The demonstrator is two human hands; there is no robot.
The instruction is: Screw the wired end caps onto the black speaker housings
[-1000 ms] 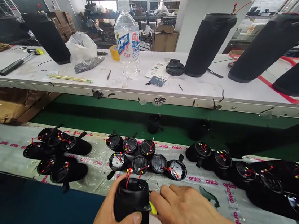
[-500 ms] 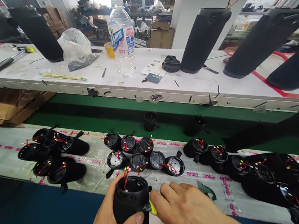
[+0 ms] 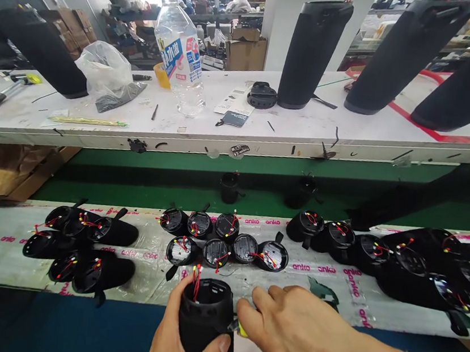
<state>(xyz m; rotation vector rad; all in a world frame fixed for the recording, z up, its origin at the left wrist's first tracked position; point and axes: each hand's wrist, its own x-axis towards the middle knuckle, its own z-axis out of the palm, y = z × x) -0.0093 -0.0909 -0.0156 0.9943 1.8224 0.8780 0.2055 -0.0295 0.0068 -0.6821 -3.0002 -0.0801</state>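
Observation:
My left hand (image 3: 191,339) is wrapped round a black fabric-covered speaker housing (image 3: 204,318), thumb in front and fingers at its left side. The housing's open top faces up, and red wires with small light-coloured connectors (image 3: 195,282) stick out at its left rim. My right hand (image 3: 280,324) is closed on a small yellow tool (image 3: 242,330), mostly hidden by the fingers. The tool's greyish tip is at the right side of the housing, just below the rim; I cannot tell whether it touches.
Behind my hands, several black housings with red wires (image 3: 216,252) stand on a plastic-covered bench (image 3: 146,273). More lie at left (image 3: 119,233) and right (image 3: 415,261). A raised white shelf (image 3: 131,112) bears a water bottle (image 3: 179,55), a plastic bag (image 3: 106,71) and tall black speakers (image 3: 312,54).
The view has shifted slightly, so the shelf and its things sit a little further left and higher. Both hands keep their hold, and the yellow tool stays at the housing's right side.

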